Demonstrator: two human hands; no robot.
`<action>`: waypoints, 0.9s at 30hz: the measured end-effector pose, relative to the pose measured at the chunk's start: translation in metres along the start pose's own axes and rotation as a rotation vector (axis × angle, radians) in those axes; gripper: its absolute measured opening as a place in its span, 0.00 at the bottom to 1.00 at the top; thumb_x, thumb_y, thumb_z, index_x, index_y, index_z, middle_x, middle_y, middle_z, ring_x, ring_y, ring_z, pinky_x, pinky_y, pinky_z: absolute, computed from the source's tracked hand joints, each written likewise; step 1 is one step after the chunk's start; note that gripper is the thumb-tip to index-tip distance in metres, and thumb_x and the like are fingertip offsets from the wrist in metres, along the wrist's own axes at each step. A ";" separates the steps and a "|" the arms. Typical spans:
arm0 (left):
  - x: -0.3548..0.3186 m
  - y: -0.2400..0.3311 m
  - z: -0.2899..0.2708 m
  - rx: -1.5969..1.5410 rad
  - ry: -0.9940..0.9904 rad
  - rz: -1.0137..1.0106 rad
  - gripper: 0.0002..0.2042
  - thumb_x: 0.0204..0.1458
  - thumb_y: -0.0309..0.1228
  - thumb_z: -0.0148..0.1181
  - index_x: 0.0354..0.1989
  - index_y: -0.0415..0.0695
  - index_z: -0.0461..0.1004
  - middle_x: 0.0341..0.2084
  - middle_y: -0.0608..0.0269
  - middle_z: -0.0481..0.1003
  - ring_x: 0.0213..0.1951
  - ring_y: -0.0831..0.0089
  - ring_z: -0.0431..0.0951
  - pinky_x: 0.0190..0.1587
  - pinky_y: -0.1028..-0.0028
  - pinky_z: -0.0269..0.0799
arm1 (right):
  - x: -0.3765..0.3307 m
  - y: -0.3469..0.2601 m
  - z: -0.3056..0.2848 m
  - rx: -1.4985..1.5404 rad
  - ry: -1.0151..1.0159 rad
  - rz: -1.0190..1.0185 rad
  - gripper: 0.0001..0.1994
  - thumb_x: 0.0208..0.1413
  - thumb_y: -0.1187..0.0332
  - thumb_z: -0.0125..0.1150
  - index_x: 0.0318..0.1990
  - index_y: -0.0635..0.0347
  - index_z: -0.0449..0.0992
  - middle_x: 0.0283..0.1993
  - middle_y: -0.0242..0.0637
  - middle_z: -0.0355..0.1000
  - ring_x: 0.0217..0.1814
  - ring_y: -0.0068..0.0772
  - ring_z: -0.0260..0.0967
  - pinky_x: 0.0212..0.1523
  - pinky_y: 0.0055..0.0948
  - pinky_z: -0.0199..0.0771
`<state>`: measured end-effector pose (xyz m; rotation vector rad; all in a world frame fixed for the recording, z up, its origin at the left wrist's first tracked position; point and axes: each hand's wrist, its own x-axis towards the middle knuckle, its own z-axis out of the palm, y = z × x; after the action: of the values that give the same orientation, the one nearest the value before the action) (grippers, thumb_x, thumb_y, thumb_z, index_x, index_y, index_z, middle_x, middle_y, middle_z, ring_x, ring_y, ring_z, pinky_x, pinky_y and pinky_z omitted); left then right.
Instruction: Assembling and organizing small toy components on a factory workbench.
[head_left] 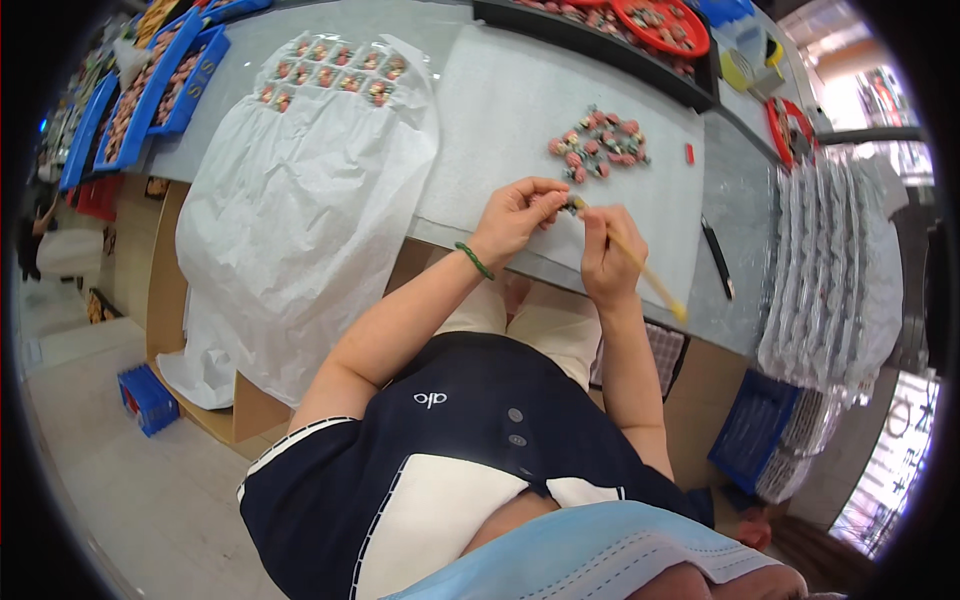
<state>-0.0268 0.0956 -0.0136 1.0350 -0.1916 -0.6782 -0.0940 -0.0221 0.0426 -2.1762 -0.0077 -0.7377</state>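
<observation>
Nearest: light-blue pleated face mask (600, 552). Left to right: white celled plastic tray (358, 64), apparently separating small pink-and-green pieces (378, 92); left hand (517, 217), pinching a partly hidden dark piece (571, 204), seemingly to steady it; loose pink-and-green rounds (627, 158), within reach on the grey table (740, 205); right hand (612, 258), gripping a slim yellow stick (655, 281).

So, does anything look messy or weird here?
A little, yes. The big white sheet is crumpled and droops over the edge of the table, so it looks untidy. Also, a small red piece lies all by itself, to the right of the pink pieces. Nothing else stands out.
</observation>
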 end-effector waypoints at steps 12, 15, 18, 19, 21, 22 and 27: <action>-0.039 0.035 -0.018 -0.015 -0.020 0.086 0.08 0.50 0.30 0.55 0.36 0.39 0.72 0.21 0.69 0.70 0.22 0.85 0.65 0.26 0.83 0.63 | -0.009 -0.060 0.018 -0.042 -0.053 0.049 0.10 0.56 0.70 0.46 0.25 0.65 0.67 0.20 0.41 0.61 0.21 0.36 0.61 0.23 0.28 0.60; -0.038 0.030 -0.023 -0.025 -0.012 0.096 0.08 0.50 0.30 0.55 0.36 0.39 0.72 0.21 0.69 0.70 0.22 0.84 0.65 0.25 0.83 0.63 | -0.020 -0.064 0.026 -0.180 -0.132 -0.044 0.12 0.58 0.68 0.43 0.26 0.66 0.66 0.23 0.37 0.62 0.24 0.28 0.59 0.27 0.23 0.59; -0.038 0.027 -0.024 -0.053 -0.014 0.090 0.09 0.50 0.30 0.55 0.36 0.39 0.72 0.21 0.69 0.69 0.22 0.84 0.65 0.25 0.83 0.63 | -0.022 -0.064 0.024 -0.050 -0.080 -0.020 0.12 0.58 0.68 0.44 0.26 0.66 0.66 0.23 0.37 0.62 0.24 0.28 0.59 0.26 0.24 0.59; -0.038 0.025 -0.024 -0.057 -0.017 0.089 0.09 0.50 0.30 0.55 0.36 0.39 0.72 0.21 0.70 0.69 0.22 0.84 0.65 0.25 0.83 0.63 | -0.023 -0.064 0.025 -0.054 -0.083 -0.018 0.12 0.58 0.68 0.44 0.26 0.66 0.66 0.23 0.37 0.62 0.24 0.28 0.59 0.26 0.24 0.59; -0.035 0.025 -0.022 -0.055 -0.032 0.082 0.09 0.50 0.31 0.55 0.36 0.39 0.72 0.21 0.70 0.69 0.22 0.85 0.65 0.25 0.83 0.63 | -0.025 -0.062 0.027 -0.116 -0.033 -0.075 0.09 0.56 0.71 0.46 0.26 0.65 0.67 0.22 0.40 0.63 0.22 0.36 0.62 0.25 0.27 0.62; -0.034 0.022 -0.020 -0.029 -0.024 0.078 0.09 0.50 0.31 0.55 0.36 0.39 0.72 0.21 0.70 0.70 0.22 0.85 0.65 0.25 0.83 0.63 | -0.027 -0.060 0.024 -0.125 -0.028 -0.068 0.09 0.56 0.71 0.46 0.26 0.65 0.67 0.22 0.40 0.63 0.22 0.36 0.62 0.25 0.27 0.62; -0.025 0.018 -0.022 -0.090 -0.044 0.006 0.10 0.50 0.32 0.54 0.38 0.41 0.72 0.22 0.72 0.69 0.24 0.86 0.66 0.26 0.84 0.63 | -0.028 -0.032 0.003 -0.111 -0.051 0.007 0.06 0.54 0.74 0.48 0.29 0.66 0.70 0.26 0.42 0.64 0.28 0.38 0.63 0.29 0.27 0.64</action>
<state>-0.0290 0.1322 -0.0056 0.9333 -0.2006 -0.6989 -0.1231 0.0084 0.0497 -2.2990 0.0145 -0.6930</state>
